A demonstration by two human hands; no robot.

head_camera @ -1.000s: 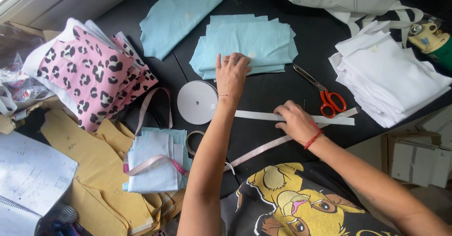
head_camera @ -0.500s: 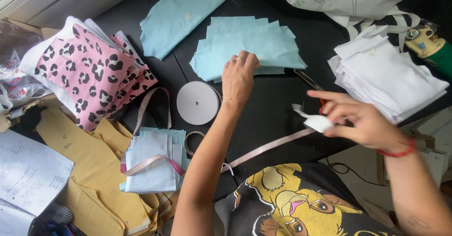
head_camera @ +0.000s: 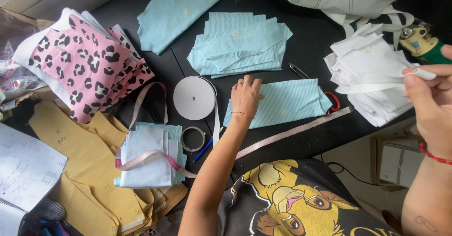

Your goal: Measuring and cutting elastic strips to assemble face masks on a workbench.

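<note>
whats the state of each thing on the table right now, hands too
left hand: flat, pressing on the blue piece
blue piece: spread flat, covering the scissors
scissors: mostly hidden, red handle and tip showing
right hand: raised, pinching a white strip
white strip: held off the table
elastic roll: lying flat, end unwound
blue stack: loosely piled
white stack: loosely piled

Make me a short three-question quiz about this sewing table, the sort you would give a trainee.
1. True or false: the left hand lies flat on a light blue fabric piece.
2. What does the right hand pinch: A) the scissors, B) a white strip, C) the blue pen?
3. Which round white thing lies just left of the left hand?

Key:
1. True.
2. B.
3. The roll of white tape.
</note>
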